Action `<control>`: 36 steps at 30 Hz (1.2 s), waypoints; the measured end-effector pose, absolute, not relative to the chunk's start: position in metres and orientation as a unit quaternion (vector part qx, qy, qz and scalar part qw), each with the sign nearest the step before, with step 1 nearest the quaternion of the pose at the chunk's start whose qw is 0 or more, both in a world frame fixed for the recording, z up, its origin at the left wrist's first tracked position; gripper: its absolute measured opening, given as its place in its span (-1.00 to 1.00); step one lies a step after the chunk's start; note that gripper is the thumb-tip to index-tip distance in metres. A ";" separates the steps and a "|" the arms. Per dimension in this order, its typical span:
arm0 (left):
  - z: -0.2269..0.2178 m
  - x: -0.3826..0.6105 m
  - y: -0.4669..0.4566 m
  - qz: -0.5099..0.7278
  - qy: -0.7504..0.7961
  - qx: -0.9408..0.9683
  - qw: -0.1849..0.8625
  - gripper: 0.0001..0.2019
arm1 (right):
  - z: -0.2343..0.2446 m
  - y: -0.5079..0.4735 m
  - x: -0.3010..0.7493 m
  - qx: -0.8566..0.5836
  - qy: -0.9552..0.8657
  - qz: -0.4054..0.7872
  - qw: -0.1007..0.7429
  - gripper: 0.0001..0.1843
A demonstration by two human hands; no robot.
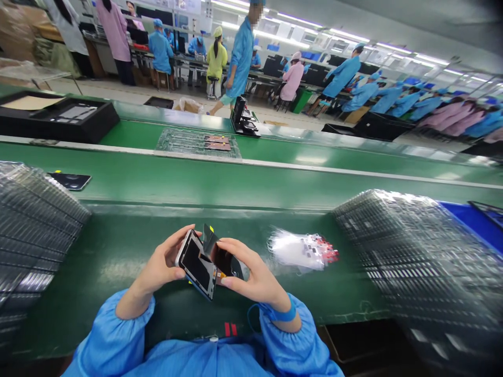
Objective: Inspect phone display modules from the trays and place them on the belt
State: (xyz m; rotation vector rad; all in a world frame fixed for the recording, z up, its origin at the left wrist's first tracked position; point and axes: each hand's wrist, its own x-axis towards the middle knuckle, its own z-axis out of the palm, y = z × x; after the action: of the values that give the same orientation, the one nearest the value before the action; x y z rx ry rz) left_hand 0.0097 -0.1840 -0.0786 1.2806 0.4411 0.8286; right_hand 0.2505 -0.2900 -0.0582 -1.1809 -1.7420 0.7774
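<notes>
My left hand (pixel 164 259) is closed round the edge of an open phone body (pixel 197 264), which is tilted so its dark inner side shows. In my right hand (pixel 251 269) is a thin, dark phone screen panel (pixel 226 260), pinched between thumb and fingers. The panel sits close beside the body's right edge, and an orange-brown strip shows between the two near my right thumb. A dark film flap with a yellow tab (pixel 211 229) sticks up between them. Both hands are above the green work surface (pixel 165 309).
Stacked clear trays stand at left (pixel 35 225) and right (pixel 416 251). Clear film pieces with red ends (pixel 302 248) lie right of my hands. Behind runs a green conveyor (pixel 275 183) with a phone (pixel 73 181), a clear tray (pixel 176 142) and a black box (pixel 55 118). People work beyond.
</notes>
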 end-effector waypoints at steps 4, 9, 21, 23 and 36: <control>-0.076 0.012 -0.186 0.370 0.188 0.576 0.704 -0.14 | -0.059 -0.291 0.250 -0.478 -0.696 0.312 0.435 -0.31; -0.077 0.012 -0.186 0.372 0.181 0.572 0.708 -0.13 | -0.059 -0.292 0.250 -0.476 -0.696 0.309 0.440 -0.32; -0.075 0.013 -0.186 0.364 0.176 0.589 0.700 -0.10 | -0.061 -0.292 0.248 -0.467 -0.694 0.307 0.454 -0.32; -0.076 0.015 -0.188 0.360 0.177 0.587 0.703 -0.11 | -0.062 -0.292 0.246 -0.468 -0.690 0.304 0.462 -0.31; -0.084 0.024 -0.199 0.393 0.195 0.539 0.719 -0.16 | -0.077 -0.301 0.223 -0.522 -0.714 0.243 0.397 -0.20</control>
State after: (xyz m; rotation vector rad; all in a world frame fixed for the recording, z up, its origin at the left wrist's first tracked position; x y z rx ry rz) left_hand 0.0245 -0.1987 -0.0843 1.1913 0.4319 0.8701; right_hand 0.2226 -0.3005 -0.0774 -1.3227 -1.8094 0.6161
